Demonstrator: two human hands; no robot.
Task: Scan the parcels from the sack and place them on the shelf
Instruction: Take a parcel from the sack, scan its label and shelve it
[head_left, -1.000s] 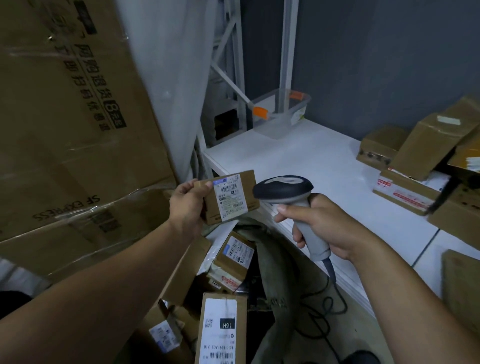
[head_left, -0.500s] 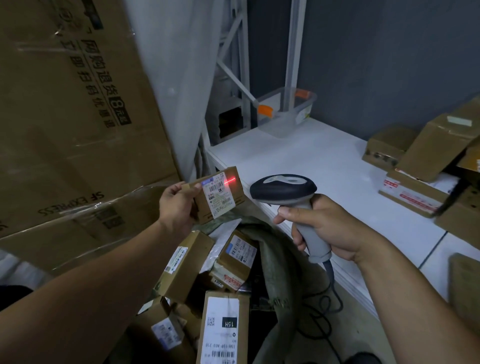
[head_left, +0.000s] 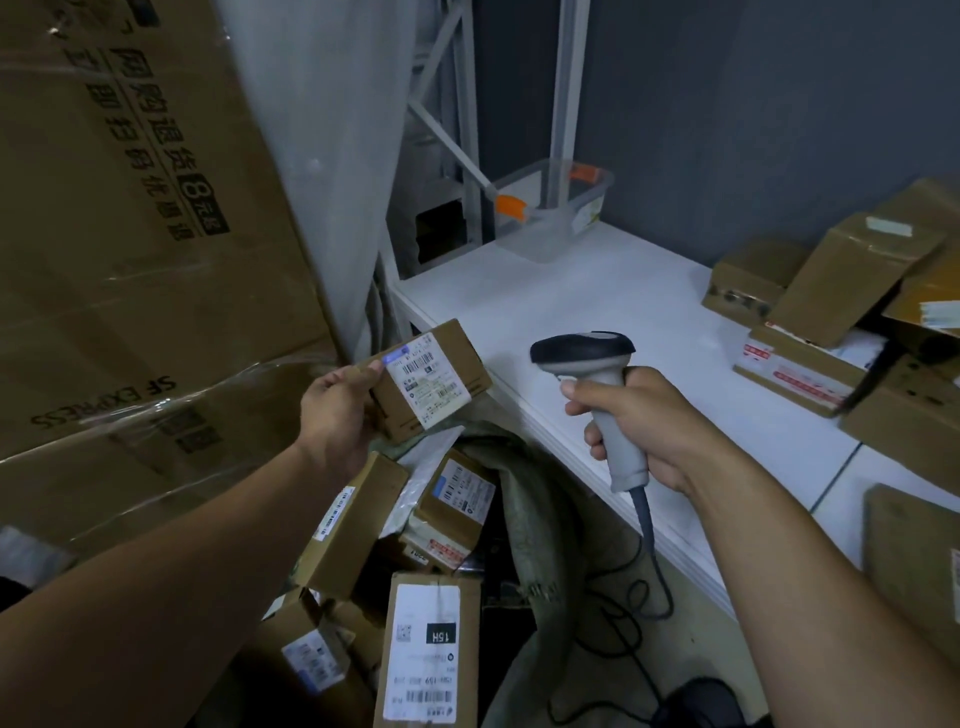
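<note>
The left hand (head_left: 340, 402) grips a small brown parcel (head_left: 431, 382) by its left end, thumb on the top edge, holding it in the air above the open sack (head_left: 540, 499) and just off the front left corner of the shelf (head_left: 597, 312). The parcel's white label (head_left: 428, 382) faces up and toward the camera, barcode near its upper edge; the box is tilted, right end higher. The right hand (head_left: 641, 421) is closed around the grey handle of a scanner (head_left: 597, 379), index finger across the front of the grip. The scanner's dark head points left toward the parcel, with a clear gap between the two. Its cable (head_left: 649, 551) hangs from the handle base and loops on the floor beside the sack. Inside the sack lie several more labelled cartons, one marked "15H" (head_left: 428, 649) nearest the camera. On the shelf, a clear plastic tub (head_left: 556, 208) with orange clips stands at the back left; a heap of brown boxes (head_left: 841, 312) occupies the right side, well apart from the held parcel. A large wrapped carton (head_left: 130, 234) printed "SF EXPRESS" stands at left.
</note>
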